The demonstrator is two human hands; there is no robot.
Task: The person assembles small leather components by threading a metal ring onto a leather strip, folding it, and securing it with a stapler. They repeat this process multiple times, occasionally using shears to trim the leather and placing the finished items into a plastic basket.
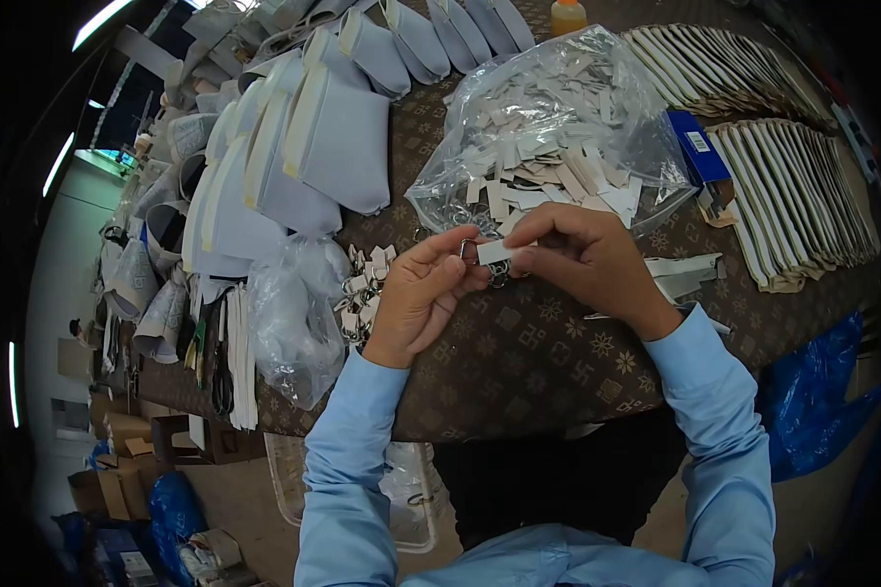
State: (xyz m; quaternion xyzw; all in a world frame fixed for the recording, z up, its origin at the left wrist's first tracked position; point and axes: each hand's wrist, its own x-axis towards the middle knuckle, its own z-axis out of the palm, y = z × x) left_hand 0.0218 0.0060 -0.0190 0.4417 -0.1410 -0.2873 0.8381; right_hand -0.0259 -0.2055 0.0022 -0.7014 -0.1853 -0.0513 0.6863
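A workshop, shown by the stacked cut pieces [798,210], bag of strips [568,127] and cardboard boxes [125,489].

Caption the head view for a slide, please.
Two hands hold a pale strip and metal ring above a patterned tablecloth.

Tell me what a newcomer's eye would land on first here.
The bulging clear plastic bag of pale strips, just beyond the hands. Then the large, pale curved pieces ranked at upper left, and, at center, the left hand with a metal ring beside the right hand's white strip.
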